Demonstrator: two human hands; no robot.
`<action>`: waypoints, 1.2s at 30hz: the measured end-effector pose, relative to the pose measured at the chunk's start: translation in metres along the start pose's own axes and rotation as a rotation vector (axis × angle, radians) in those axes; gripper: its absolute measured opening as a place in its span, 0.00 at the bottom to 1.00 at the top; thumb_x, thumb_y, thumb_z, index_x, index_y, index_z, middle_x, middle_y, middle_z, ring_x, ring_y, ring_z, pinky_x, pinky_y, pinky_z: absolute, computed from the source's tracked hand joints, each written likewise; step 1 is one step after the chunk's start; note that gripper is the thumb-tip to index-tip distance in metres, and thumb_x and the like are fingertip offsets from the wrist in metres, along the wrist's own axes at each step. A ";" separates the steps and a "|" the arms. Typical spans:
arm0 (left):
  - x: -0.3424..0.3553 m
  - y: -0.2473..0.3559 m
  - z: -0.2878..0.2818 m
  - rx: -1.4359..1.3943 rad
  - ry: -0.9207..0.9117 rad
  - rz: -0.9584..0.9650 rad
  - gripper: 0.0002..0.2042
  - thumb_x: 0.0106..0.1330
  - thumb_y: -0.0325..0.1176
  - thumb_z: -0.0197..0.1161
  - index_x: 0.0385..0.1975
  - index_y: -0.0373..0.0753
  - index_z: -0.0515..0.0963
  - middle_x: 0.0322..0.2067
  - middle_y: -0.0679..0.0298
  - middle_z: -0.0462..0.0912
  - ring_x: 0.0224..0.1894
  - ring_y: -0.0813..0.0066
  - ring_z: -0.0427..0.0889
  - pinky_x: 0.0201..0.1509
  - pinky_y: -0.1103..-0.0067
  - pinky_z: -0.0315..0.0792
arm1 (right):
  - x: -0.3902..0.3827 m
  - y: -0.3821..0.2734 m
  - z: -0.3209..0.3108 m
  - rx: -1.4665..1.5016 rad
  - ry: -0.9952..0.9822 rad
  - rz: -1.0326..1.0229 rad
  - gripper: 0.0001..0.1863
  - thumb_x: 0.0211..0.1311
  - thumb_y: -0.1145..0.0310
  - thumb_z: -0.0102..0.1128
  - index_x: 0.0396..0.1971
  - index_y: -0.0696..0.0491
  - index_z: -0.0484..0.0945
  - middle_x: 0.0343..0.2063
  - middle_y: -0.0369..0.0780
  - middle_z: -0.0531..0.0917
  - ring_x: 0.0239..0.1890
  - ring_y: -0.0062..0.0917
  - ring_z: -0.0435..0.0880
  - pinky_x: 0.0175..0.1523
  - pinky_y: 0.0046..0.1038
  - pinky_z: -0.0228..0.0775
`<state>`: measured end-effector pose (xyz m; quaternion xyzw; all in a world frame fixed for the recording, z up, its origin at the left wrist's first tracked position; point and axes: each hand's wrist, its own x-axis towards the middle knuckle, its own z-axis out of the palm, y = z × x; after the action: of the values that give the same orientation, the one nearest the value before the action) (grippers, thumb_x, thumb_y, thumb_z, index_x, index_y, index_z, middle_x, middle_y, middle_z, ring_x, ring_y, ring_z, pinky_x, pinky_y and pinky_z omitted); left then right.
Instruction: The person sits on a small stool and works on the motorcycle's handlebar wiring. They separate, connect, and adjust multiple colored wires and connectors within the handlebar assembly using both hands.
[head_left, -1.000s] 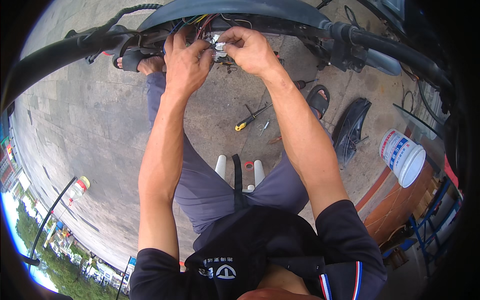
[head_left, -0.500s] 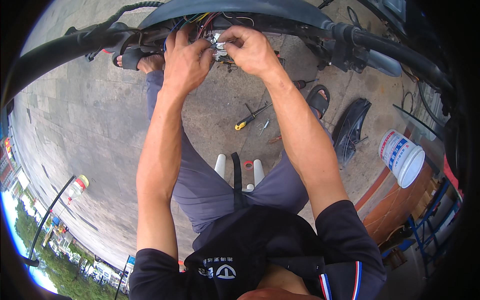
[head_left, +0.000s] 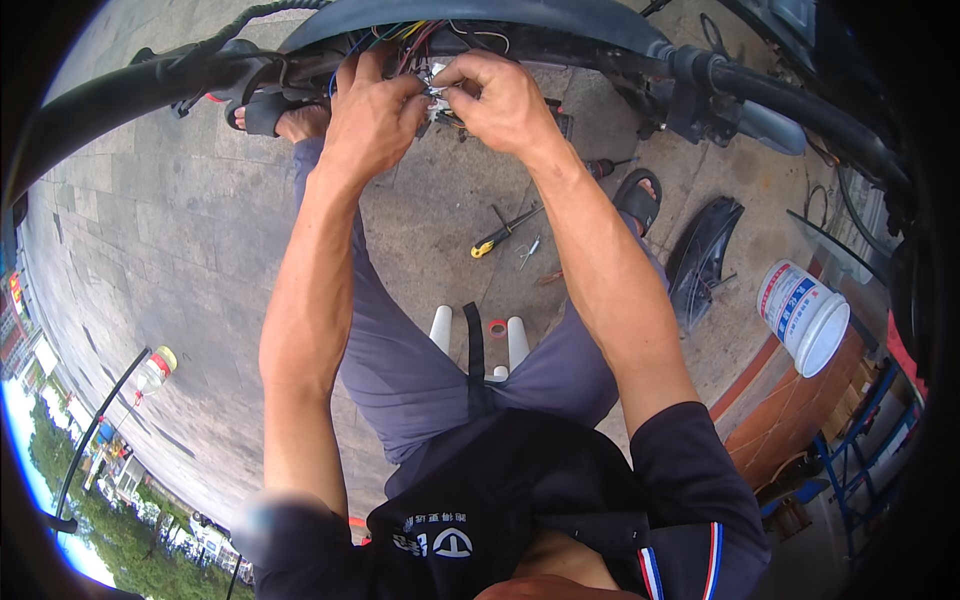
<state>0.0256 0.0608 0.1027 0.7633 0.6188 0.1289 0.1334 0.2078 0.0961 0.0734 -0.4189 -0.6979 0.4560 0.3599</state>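
Note:
Below the curved dark cover (head_left: pixel 480 14) of a handlebar, my two hands meet at a cluster of wires. My left hand (head_left: pixel 372 118) is closed, its thumb and forefinger pinching a thin wire. Close beside it my right hand (head_left: pixel 500 102) pinches the same small spot from the other side, where a bit of white shows. Coloured wires (head_left: pixel 418 42) in yellow, red, green and blue come down from under the cover. White plug connectors (head_left: pixel 440 104) hang just below the fingertips. The exact piece between the fingertips is partly hidden.
On the paving lie a yellow-black screwdriver (head_left: pixel 489 243), a power tool (head_left: pixel 602 168), a red tape roll (head_left: pixel 497 328) and a black plastic shell (head_left: pixel 700 262). A white bucket (head_left: pixel 806 318) stands at the right. The black handlebar (head_left: pixel 130 108) spans the top.
My left forearm has swung slightly outward to the left. Both hands keep their pinch at the wires, with only small shifts of the fingers.

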 end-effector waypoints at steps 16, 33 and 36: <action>-0.009 0.006 -0.005 -0.076 0.247 0.031 0.15 0.58 0.32 0.65 0.46 0.44 0.81 0.57 0.51 0.72 0.59 0.50 0.70 0.63 0.63 0.63 | -0.006 0.002 -0.003 -0.089 -0.051 0.092 0.14 0.54 0.74 0.58 0.42 0.56 0.81 0.31 0.41 0.84 0.30 0.22 0.83 0.37 0.26 0.75; -0.251 -0.047 -0.005 -1.264 -0.249 -1.525 0.24 0.72 0.51 0.51 0.28 0.32 0.76 0.13 0.59 0.78 0.08 0.76 0.72 0.08 0.85 0.62 | -0.006 0.000 -0.003 -0.092 -0.049 0.302 0.14 0.62 0.62 0.59 0.43 0.52 0.82 0.27 0.41 0.84 0.30 0.28 0.83 0.40 0.30 0.74; -0.246 -0.045 -0.008 -1.052 -0.477 -1.525 0.23 0.72 0.49 0.52 0.28 0.32 0.76 0.13 0.59 0.78 0.08 0.77 0.72 0.08 0.85 0.62 | 0.000 0.002 0.001 -0.102 -0.005 0.289 0.15 0.63 0.59 0.57 0.45 0.51 0.82 0.26 0.41 0.84 0.29 0.27 0.82 0.40 0.29 0.74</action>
<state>-0.0676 -0.1709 0.0865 0.0030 0.7689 0.1099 0.6298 0.2074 0.0963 0.0712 -0.5317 -0.6533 0.4681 0.2672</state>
